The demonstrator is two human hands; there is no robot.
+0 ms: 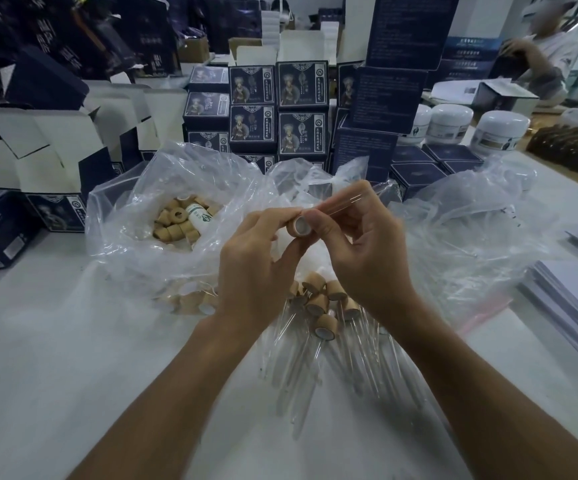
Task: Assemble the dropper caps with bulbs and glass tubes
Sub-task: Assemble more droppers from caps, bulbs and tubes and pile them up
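Tan and wood-coloured, a dropper cap [300,226] sits pinched between the curled fingertips of the left hand [258,252], its pale open end facing the camera. Against that cap the right hand [363,244] pinches a clear glass tube [344,202] between thumb and forefinger; the tube slants up to the right. Both hands hover above the white table [73,358], over a heap of finished droppers [325,317] whose tubes fan toward the near edge. Left of the hands, an open plastic bag [176,216] holds loose caps [176,221] and a small white bottle [199,216]. Crumpled plastic [464,237] crowds the right side, with stacked paper sheets [571,306] beyond it. Bare tabletop lies near left. Dark printed cartons [280,109] wall off the far side, with white jars [477,128] to their right.
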